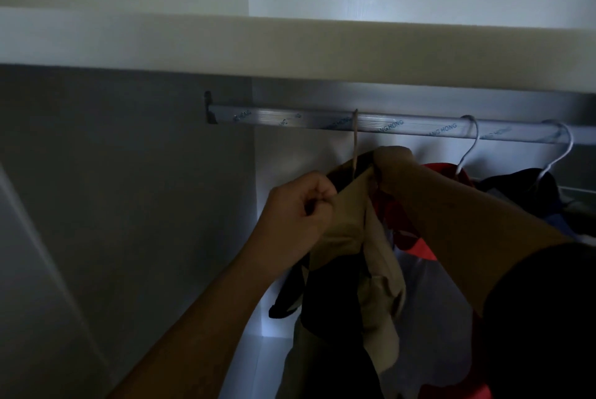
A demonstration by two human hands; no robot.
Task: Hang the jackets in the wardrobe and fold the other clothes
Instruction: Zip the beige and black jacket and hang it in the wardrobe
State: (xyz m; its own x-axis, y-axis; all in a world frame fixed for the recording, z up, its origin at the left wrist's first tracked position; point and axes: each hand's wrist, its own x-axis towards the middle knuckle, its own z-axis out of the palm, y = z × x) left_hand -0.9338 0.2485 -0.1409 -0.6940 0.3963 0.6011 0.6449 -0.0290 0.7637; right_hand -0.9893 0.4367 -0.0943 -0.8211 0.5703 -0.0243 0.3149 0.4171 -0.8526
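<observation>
A tan and dark jacket [354, 256] hangs from a beige hanger hook [355, 140] on the silver wardrobe rail [290, 116]. My left hand [300, 205] is closed on the jacket's left collar edge. On the collar's right side, just under the hook, my right hand [392, 166] grips the fabric. The jacket's lower part droops in folds below my hands. A red jacket [416, 234] hangs right behind it on a white hanger [469, 140].
Further right a dark garment [522, 186] hangs on another white hanger [559, 147]. A thick shelf [290, 47] runs just above the rail. The wardrobe's side wall [129, 205] stands on the left, with bare rail between it and the tan jacket.
</observation>
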